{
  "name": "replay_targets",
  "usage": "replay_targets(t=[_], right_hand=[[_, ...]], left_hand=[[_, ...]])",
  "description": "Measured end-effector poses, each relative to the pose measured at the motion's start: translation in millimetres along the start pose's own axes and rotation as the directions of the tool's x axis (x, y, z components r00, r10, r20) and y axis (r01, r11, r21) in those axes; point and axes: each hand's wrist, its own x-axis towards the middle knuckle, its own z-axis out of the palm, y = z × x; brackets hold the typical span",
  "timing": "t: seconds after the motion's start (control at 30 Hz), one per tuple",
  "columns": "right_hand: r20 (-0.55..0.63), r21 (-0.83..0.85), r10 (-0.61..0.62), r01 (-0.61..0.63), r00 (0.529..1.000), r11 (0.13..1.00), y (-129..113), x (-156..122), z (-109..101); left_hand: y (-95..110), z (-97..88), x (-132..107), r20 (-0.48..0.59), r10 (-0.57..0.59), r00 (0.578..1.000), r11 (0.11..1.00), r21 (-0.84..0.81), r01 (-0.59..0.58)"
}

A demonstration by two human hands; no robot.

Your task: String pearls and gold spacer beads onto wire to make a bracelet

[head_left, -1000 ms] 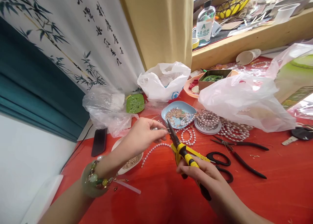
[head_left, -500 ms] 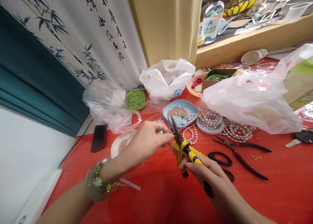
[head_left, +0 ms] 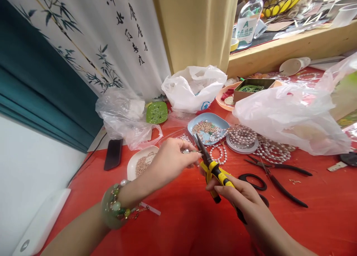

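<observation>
My left hand (head_left: 170, 160) is pinched on a small pearl piece (head_left: 186, 151) held above the red table (head_left: 178, 222). A beaded bracelet (head_left: 115, 210) circles that wrist. My right hand (head_left: 239, 198) is wrapped round the yellow-and-black pliers (head_left: 213, 169). Their dark tips reach up to the pearl piece at my left fingertips. A blue dish (head_left: 208, 126) of small gold findings lies just beyond the pliers' tips, with strands of pearls (head_left: 219, 154) beside it.
Black scissors (head_left: 255, 183) and black pliers (head_left: 279, 174) lie to the right. A white dish of gold beads (head_left: 141, 163) and a black phone (head_left: 113, 154) sit at left. Plastic bags (head_left: 290, 116) crowd the back, and a wooden shelf (head_left: 292, 47) rises behind.
My head has shifted, so everything sits slightly lower-left to upper-right differently. Both hands stay together; the pearl strand that trailed from my left hand a second ago no longer shows.
</observation>
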Motion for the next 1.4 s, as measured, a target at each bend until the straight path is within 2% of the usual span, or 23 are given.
replay_targets(t=[0.13,0.37,0.53,0.93,1.03,1.23,1.4], right_hand=[[-0.022,-0.074,-0.013,0.012,1.0,0.997,-1.6,-0.7,-1.0],[0.051,0.025,-0.028,0.027,0.998,0.999,-4.3,-0.3,1.1],[0.059,-0.037,-0.045,0.048,0.997,0.998,-5.7,0.5,1.3],[0.034,-0.1,-0.021,0.024,0.999,0.995,-4.8,1.3,2.3],[0.017,-0.061,0.002,-0.001,1.0,0.998,-8.2,1.5,4.0],[0.15,0.071,0.05,-0.061,0.987,0.996,-9.6,-0.2,-0.3],[0.118,0.107,0.108,-0.121,0.987,0.987,-14.3,-2.4,-0.2]], left_hand=[[-0.6,-0.4,-1.1,0.001,-0.004,1.0,1.0,0.006,0.004],[-4.6,-0.6,-2.8,0.023,0.004,1.0,1.0,-0.008,-0.004],[-8.1,-1.8,-1.9,0.034,0.019,0.999,0.999,-0.032,-0.018],[0.5,0.2,-5.2,0.057,-0.036,0.998,0.998,-0.056,0.039],[0.6,1.0,-6.4,0.061,-0.033,0.998,0.996,-0.078,0.038],[-3.7,1.8,-8.2,0.075,-0.025,0.997,0.988,-0.152,0.036],[-4.1,2.0,-9.2,0.065,-0.046,0.997,0.989,-0.14,0.054]])
